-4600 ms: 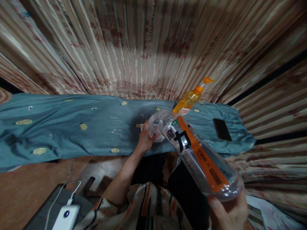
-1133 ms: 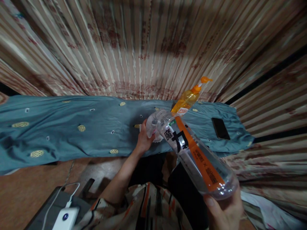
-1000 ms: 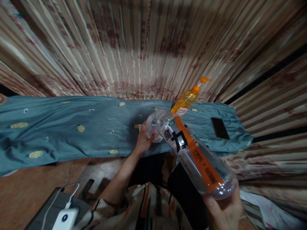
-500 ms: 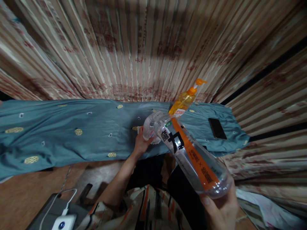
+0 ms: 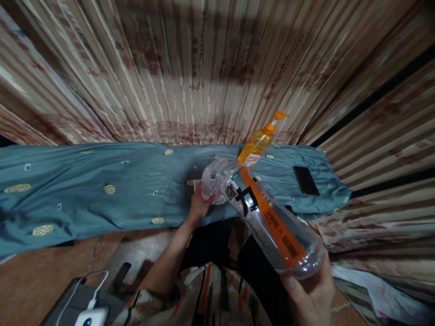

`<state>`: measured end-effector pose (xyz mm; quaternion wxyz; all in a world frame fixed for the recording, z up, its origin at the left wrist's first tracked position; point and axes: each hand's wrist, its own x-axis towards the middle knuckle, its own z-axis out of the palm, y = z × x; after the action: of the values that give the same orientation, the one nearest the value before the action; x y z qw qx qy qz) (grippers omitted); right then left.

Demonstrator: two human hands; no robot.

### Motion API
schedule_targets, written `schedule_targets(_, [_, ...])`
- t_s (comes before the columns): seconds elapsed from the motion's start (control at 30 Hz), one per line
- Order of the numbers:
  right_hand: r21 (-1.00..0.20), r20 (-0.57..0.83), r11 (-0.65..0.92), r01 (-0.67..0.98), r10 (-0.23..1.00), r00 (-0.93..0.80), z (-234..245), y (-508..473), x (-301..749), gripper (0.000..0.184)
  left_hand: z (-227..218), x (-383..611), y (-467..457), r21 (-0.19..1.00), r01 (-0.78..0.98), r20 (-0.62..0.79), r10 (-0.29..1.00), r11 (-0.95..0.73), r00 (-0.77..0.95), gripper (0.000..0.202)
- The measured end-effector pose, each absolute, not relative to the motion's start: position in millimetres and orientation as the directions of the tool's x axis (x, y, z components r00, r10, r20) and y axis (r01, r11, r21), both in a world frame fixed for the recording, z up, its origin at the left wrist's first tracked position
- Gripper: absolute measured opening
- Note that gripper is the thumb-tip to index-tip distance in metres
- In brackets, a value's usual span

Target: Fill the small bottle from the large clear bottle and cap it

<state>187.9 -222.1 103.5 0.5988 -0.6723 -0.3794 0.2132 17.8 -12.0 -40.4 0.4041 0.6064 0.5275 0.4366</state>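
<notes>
Shifted slightly left in frame with everything else: clear orange-labelled plastic bottle (image 5: 270,222), centre to lower right | long axis running neck upper-left to base lower-right | right hand (image 5: 311,290) clasping base | left hand (image 5: 200,203) nearer neck, pinching white tissue (image 5: 219,198), far fingers hidden

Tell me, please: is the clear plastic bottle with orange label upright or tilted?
Tilted. The clear plastic bottle with orange label slants, its base in the right hand, its neck end towards the left hand.
</notes>
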Motion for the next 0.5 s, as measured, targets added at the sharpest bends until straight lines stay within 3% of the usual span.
schedule_targets(0.23, [-0.985,0.075,-0.046,0.167,0.757,0.649,114,-221,182,0.096,-43,18,-12,0.954,0.265,0.124,0.990,-0.137,0.065,0.061])
schedule_targets(0.5, [-0.990,0.081,-0.019,0.140,0.731,0.677,107,-221,184,0.095,-44,18,-13,0.950,0.274,0.136,0.988,-0.152,0.077,0.061])
